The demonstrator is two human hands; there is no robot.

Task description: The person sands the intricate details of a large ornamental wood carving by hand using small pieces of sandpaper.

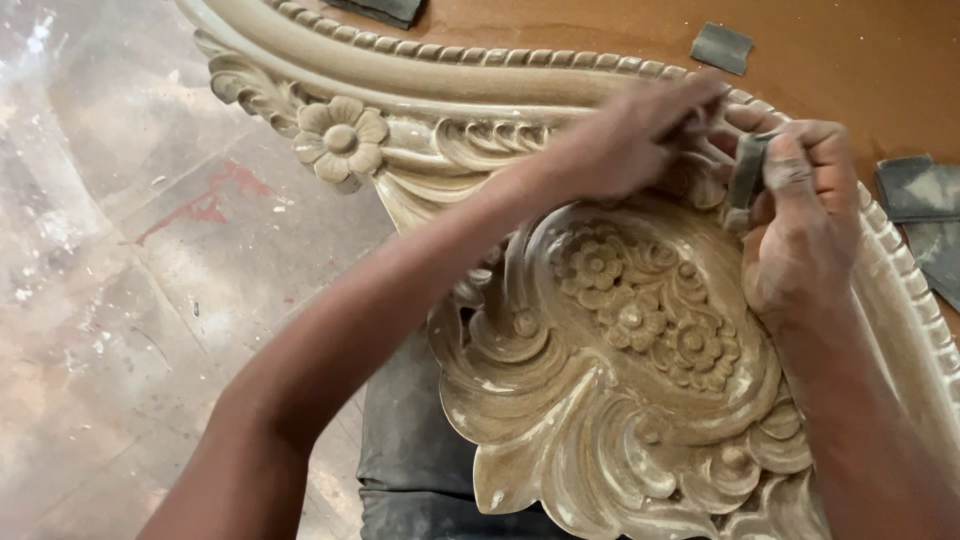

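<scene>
Seen from above, two bare hands work on a large pale wooden carving [600, 400] that fills the middle and right of the view. The carving has deep scrolls, a cluster of small flowers inside an oval hollow, a single bigger flower [340, 138] to the far left, and a beaded rim [480, 52] curving along its far edge and down the right side. The right hand [800, 230] rests on the right part of the carving, its fingers and thumb clamped around a small folded piece of grey sandpaper [746, 172], which it presses against the wood just beyond the oval hollow. The left hand [625, 140] reaches across from the near left, its forearm crossing over the carving; its fingers are curled together and touch the wood right beside the sandpaper, though whether they pinch anything cannot be told. More grey sandpaper pieces [722, 47] lie on the brown board [850, 60] beyond the carving, at the far right and along the right edge. A dark cloth [410, 460] lies under the near edge of the carving. To the left is a dusty, scuffed floor [120, 280] with a red smear.
</scene>
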